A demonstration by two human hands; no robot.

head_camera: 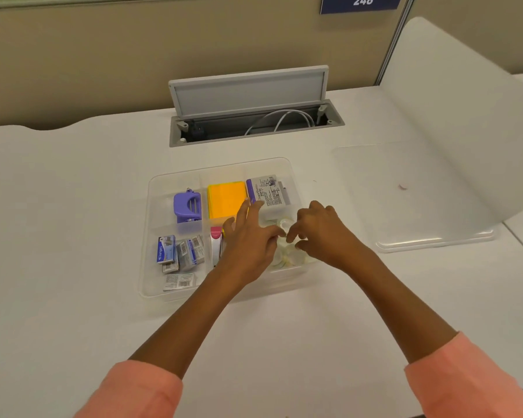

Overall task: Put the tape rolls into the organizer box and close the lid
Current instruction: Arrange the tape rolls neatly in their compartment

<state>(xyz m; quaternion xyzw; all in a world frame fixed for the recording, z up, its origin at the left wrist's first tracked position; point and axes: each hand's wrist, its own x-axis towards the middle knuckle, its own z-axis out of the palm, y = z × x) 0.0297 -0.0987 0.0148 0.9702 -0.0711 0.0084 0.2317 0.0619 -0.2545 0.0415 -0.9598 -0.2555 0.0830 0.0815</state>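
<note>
A clear organizer box (151, 236) with compartments sits mid-table. In its front right compartment lie several clear tape rolls (290, 256), partly hidden by my hands. My left hand (248, 239) reaches in over the middle, thumb and fingers at a small roll (283, 226). My right hand (317, 233) pinches that same roll from the right. The clear lid (420, 200) lies flat on the table to the right of the box, apart from it.
Other compartments hold a purple punch (187, 206), an orange pad (226, 198), a labelled box (267, 193), staple boxes (178, 251) and a pink-tipped tool (215, 242). An open cable hatch (254, 116) lies behind. A white divider (453, 101) stands right.
</note>
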